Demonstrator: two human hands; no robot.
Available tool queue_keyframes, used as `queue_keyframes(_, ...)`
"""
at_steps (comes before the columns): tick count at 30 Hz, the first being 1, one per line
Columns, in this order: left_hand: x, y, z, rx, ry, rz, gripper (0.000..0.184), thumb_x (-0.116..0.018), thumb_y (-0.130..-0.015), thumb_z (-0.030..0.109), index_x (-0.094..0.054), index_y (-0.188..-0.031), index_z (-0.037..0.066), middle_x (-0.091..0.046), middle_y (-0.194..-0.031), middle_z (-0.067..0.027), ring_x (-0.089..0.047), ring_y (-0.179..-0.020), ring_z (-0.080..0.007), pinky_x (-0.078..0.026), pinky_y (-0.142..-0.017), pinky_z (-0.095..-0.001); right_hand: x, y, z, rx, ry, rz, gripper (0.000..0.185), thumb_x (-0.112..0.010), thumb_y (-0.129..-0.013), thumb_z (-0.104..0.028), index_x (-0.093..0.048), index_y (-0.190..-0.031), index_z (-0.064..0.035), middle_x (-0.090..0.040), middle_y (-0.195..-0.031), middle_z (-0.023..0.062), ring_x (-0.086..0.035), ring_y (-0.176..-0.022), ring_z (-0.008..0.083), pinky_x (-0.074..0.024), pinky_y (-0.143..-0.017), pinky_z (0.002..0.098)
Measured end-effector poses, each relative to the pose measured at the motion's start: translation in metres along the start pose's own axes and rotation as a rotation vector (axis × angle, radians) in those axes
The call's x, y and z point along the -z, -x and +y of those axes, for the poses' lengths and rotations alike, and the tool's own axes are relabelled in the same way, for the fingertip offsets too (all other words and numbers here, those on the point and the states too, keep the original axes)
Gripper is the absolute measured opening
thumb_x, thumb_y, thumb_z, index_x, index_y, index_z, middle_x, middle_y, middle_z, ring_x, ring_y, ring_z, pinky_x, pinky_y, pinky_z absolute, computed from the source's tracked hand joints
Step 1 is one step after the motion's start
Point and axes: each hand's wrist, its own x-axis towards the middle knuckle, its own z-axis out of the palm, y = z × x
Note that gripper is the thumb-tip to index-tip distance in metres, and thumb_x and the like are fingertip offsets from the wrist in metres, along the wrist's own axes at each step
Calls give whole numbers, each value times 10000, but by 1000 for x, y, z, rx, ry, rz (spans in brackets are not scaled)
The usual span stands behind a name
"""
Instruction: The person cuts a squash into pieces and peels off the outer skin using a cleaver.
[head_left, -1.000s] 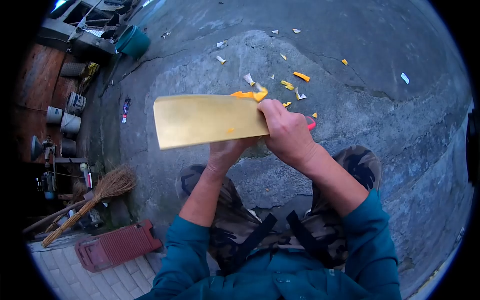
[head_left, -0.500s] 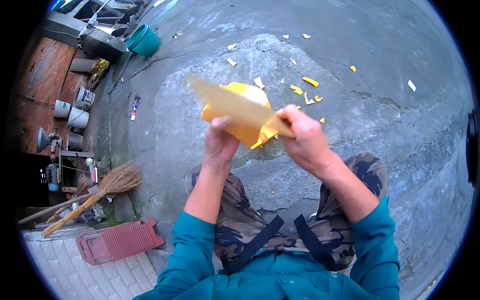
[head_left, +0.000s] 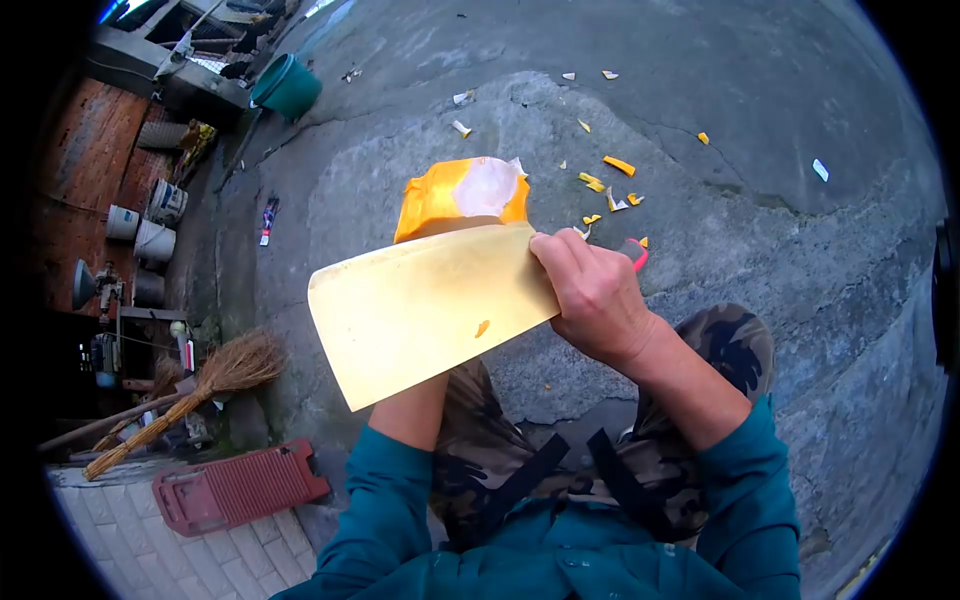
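My right hand is closed round the grip of a wide cleaver, with a red-pink handle end showing past the fingers. The broad blade faces up and points left, and a small orange scrap sticks to it. Just beyond the blade is an orange block with a pale patch on its top; the blade covers its near side. The cleaver hides my left hand, and only the left forearm shows below it.
Orange and whitish chips are scattered over the concrete floor. At the left are a green bucket, a straw broom, a red ridged plastic piece and several pale buckets.
The cleaver has swung from an edge-on, blurred position above the block to nearer my body, its flat side now up. My left hand has gone out of sight behind it.
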Motion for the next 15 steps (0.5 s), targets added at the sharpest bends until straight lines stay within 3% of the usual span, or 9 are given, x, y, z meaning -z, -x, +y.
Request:
queue_keyframes(13, -15, -8, -2, -26, -30, -79, 484, -624, -876, 320, -496, -1267, 64, -604, -1171, -110, -615, -1025, -243, -507, -897, -385, 8, -3, 4, 25, 11, 2, 182, -579, -752, -63, -521, -920, -24, -490, -698, 71, -562, -517, 196, -460, -468, 309)
queue_keyframes(15, -16, -5, 1, -26, -43, -77, 488, -628, -871, 315, -495, -1268, 64, -602, -1173, -108, -611, -1032, -243, -501, -904, -386, 14, -6, -3, 76, -52, 89, 159, -581, -750, -61, -511, -889, -32, -488, -695, 70, -565, -521, 195, -459, -463, 307)
